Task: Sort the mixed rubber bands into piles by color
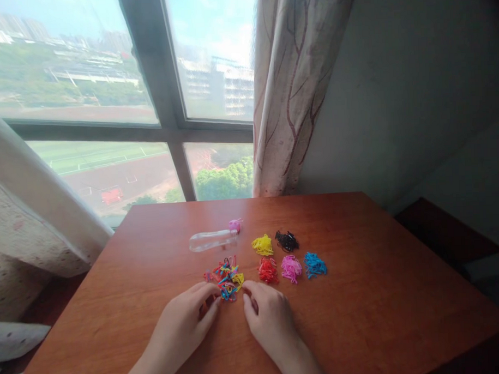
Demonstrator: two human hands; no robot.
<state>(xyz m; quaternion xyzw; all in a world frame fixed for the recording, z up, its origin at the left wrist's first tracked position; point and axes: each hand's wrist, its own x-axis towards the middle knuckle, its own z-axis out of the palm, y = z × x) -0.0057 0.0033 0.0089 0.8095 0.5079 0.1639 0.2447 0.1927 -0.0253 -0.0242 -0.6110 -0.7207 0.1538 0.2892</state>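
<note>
A mixed pile of small looped bands (227,272) in several colours lies on the wooden table between my hands. My left hand (188,313) is at the pile's near left edge, thumb and index finger bent together in a pinch against it. At the near right edge, my right hand (270,309) curls its thumb and index finger close to some yellow bands. Whatever is between the fingertips is too small to make out. Sorted heaps stand to the right: yellow bands (262,245), black bands (287,241), red bands (267,270), pink bands (292,269) and blue bands (315,265).
Behind the mixed pile, a clear plastic container (212,240) lies on its side, with a pink cap (235,225) at its right end. The brown table (359,292) reaches back to a window (214,128) and a patterned curtain (295,87).
</note>
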